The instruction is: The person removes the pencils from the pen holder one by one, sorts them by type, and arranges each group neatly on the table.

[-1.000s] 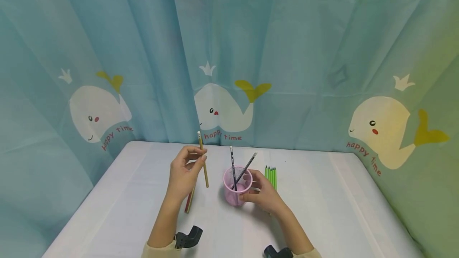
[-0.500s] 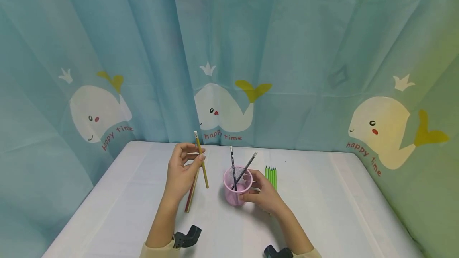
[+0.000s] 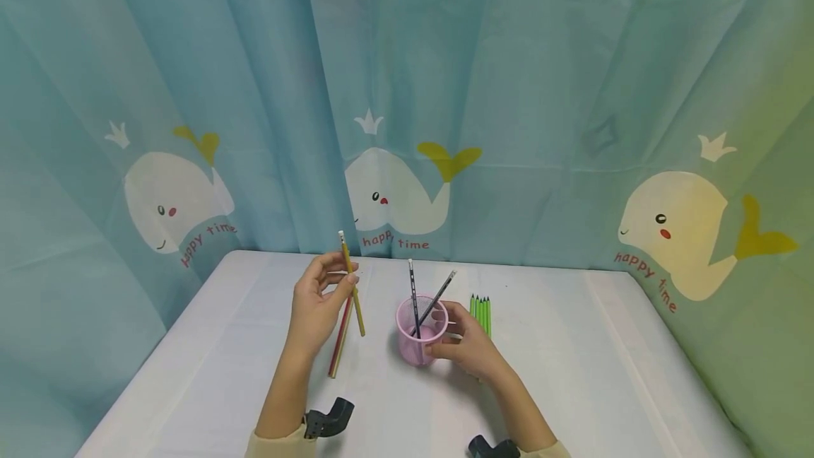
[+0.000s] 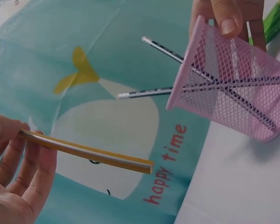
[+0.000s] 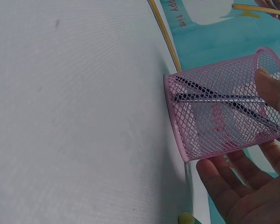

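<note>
My left hand [image 3: 314, 309] pinches a yellow pencil [image 4: 88, 151] between thumb and fingers. The pencil stands nearly upright in the head view, its white eraser at the top, raised left of a pink mesh pencil cup [image 3: 410, 353]. My right hand [image 3: 470, 348] grips that cup from its right side, thumb at the near side and fingers round the far side. Inside the cup lean two black patterned pencils [image 4: 154, 92], crossing each other, with eraser ends above the rim. The cup's base rests on the table in the right wrist view.
A red pencil [image 3: 337, 352] and a gold one [image 3: 344, 345] lie side by side on the white table [image 3: 572, 373], below my left hand. Several green pencils [image 3: 481, 311] lie behind my right hand. A blue-green whale-print curtain [image 3: 540, 90] hangs at the table's back edge.
My left hand has drifted slightly left with the yellow pencil, whose eraser end has tilted further left. The right hand and the cup have stayed put.
</note>
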A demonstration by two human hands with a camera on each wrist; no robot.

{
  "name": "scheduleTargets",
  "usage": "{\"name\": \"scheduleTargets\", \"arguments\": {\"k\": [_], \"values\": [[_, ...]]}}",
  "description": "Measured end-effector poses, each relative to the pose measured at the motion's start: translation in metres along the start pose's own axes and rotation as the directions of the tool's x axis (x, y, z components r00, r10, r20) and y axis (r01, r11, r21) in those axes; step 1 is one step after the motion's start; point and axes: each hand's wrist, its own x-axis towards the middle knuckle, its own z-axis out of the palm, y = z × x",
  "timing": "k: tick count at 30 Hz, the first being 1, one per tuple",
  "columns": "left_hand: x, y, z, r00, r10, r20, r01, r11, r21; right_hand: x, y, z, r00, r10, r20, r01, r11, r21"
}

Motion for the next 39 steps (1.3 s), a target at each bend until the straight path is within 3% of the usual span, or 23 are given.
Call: {"name": "scheduleTargets", "arguments": {"k": [18,39], "values": [[0.006,-0.02,-0.021,0.994,-0.103,-0.023,0.103,0.994,0.033,-0.001,-0.003,0.001,1.0,-0.001,-0.002,0.001,1.0,0.016],[0.006,-0.045,-0.031,0.983,-0.179,-0.046,0.182,0.981,0.068,-0.001,-0.002,0.002,1.0,0.023,-0.011,-0.022,1.0,0.001]]}}
